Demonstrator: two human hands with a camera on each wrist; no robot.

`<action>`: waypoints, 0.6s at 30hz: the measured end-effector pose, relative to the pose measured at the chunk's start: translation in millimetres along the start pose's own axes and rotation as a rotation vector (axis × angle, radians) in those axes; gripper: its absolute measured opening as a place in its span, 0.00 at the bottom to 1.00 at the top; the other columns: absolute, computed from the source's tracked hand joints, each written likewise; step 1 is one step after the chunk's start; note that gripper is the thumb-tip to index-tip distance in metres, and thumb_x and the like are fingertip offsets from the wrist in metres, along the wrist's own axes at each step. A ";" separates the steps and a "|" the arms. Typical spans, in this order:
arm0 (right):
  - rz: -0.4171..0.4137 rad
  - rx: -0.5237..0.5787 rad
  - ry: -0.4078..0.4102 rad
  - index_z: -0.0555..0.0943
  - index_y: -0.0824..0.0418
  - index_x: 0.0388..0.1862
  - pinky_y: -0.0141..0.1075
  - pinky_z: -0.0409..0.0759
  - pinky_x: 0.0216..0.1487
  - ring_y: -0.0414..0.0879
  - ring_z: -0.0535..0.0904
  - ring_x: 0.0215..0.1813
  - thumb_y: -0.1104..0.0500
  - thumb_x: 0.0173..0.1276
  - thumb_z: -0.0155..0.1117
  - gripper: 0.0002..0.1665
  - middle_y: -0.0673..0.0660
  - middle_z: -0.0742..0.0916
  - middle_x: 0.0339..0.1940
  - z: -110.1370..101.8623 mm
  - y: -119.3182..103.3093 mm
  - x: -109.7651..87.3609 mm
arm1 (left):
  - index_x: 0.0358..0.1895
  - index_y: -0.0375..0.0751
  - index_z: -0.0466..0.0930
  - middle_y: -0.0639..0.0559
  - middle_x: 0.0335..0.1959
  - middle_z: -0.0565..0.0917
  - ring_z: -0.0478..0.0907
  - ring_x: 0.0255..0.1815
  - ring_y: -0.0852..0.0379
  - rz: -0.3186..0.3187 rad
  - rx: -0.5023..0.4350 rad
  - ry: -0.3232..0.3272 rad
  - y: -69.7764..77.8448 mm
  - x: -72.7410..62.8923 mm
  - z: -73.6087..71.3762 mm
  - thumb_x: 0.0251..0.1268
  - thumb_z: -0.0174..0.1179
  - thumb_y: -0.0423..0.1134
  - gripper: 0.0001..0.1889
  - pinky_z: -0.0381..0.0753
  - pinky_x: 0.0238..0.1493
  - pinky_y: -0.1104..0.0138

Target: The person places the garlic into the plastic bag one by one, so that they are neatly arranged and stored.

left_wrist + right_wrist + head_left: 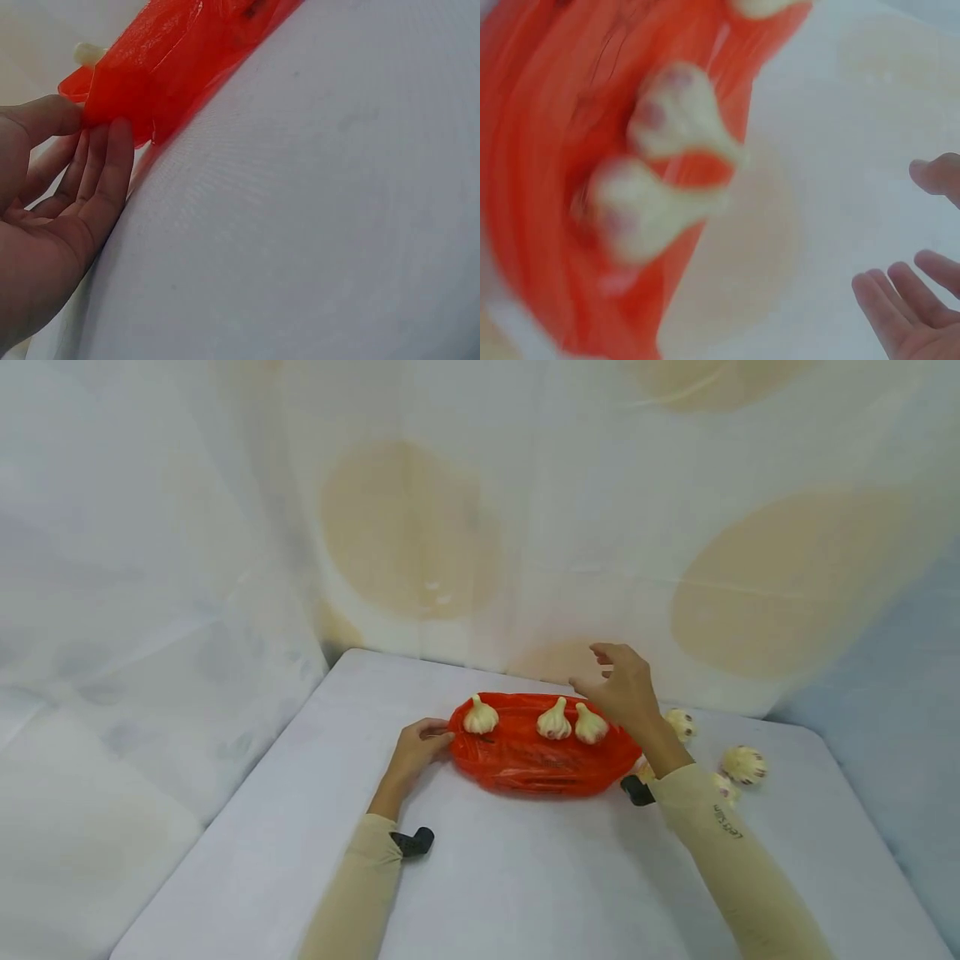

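Observation:
A red plastic bag lies spread out on the white table, with three garlic bulbs on top of it. One bulb sits near the bag's left end, and the other two, a middle bulb and a right bulb, lie side by side. My left hand pinches the bag's left edge between thumb and fingers. Above the bag's right part, my right hand is raised, its fingers spread apart with nothing between them. In the right wrist view, the garlic pair appears blurred.
More garlic lies on the table to the right of the bag: a rear bulb, a right-hand bulb and others partly hidden by my right forearm. A spotted pale curtain hangs behind the table's far edge.

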State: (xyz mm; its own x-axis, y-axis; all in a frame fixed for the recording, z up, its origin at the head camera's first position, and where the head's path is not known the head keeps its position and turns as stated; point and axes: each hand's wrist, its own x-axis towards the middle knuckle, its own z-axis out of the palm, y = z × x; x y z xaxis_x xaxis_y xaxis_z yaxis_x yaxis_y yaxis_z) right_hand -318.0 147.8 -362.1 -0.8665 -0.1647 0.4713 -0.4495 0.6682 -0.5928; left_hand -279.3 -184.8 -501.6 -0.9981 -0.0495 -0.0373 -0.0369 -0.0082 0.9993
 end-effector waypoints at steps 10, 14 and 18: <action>-0.055 -0.155 -0.103 0.75 0.67 0.61 0.55 0.81 0.49 0.60 0.77 0.53 0.60 0.56 0.75 0.34 0.65 0.80 0.52 -47.5 29.0 -20.1 | 0.52 0.34 0.80 0.40 0.46 0.82 0.82 0.39 0.49 0.001 -0.006 0.000 1.1 3.7 -3.6 0.63 0.65 0.33 0.15 0.85 0.41 0.62; -0.115 -0.220 -0.208 0.75 0.66 0.61 0.54 0.82 0.47 0.60 0.79 0.50 0.62 0.56 0.74 0.33 0.64 0.80 0.52 -59.0 38.6 -32.0 | 0.52 0.35 0.80 0.40 0.46 0.82 0.82 0.39 0.50 -0.008 -0.005 0.000 -0.7 6.0 -5.6 0.63 0.65 0.33 0.15 0.85 0.41 0.62; -0.159 -0.274 -0.338 0.76 0.65 0.60 0.51 0.84 0.44 0.57 0.80 0.46 0.65 0.55 0.73 0.32 0.62 0.81 0.53 -68.0 41.6 -42.3 | 0.53 0.35 0.80 0.40 0.46 0.82 0.82 0.39 0.50 -0.015 0.003 0.005 -0.1 6.3 -7.6 0.64 0.64 0.33 0.15 0.85 0.42 0.61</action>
State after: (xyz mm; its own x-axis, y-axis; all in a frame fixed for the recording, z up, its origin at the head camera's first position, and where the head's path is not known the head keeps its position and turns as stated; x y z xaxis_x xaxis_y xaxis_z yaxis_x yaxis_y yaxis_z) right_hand -285.3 231.9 -362.3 -0.8339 -0.4776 0.2766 -0.5481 0.7753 -0.3140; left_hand -285.2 -192.7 -502.0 -0.9971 -0.0541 -0.0527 -0.0524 -0.0063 0.9986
